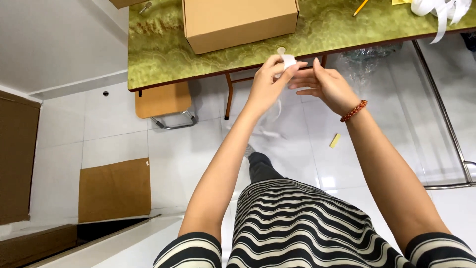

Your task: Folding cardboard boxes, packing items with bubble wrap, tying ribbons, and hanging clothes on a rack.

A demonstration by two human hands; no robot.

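Small white strip of paper or tape (287,61) is held up in the air just in front of the tabletop edge, pinched betw. thumb and fingertips of the left hand (267,82). A thin white tail seems to hang down from it below the wrist, blurred, can't tell for sure. Right hand (325,87) is just beside it, fingers loosely spread and pointing at the strip, touching or nearly so; not closed on anything. Beaded red-brown bracelet (353,110) on the right wrist.

Progress, judging by this: strip is in hand and not stuck to anything yet; the closed brown cardboard box (238,22) on the green marbled tabletop (153,54) shows no strip on its visible sides. More white strips (441,10) lie at the far right corner, a yellow pencil (361,7) near them.
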